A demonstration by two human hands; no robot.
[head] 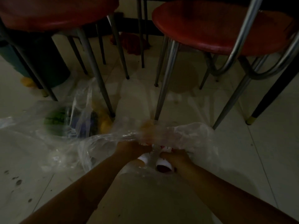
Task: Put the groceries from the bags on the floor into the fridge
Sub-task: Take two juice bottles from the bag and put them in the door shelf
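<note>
At 9 o'clock the far bag [69, 120] lies slack on the floor [267, 151], produce near its open mouth, so a tug could spill it. Your left hand [129, 150] pinches the near bag [191, 135]; pull hard and the thin plastic may tear. At your right hand [176, 159], fingers curl round a white cup [163, 166] that could slip out.

I see a dim room with a pale tiled floor [267, 151]. Two red round-seated stools [215, 29] on chrome tube legs [163, 94] stand side by side. A dark green bin [43, 62] sits behind the left stool's legs.
</note>
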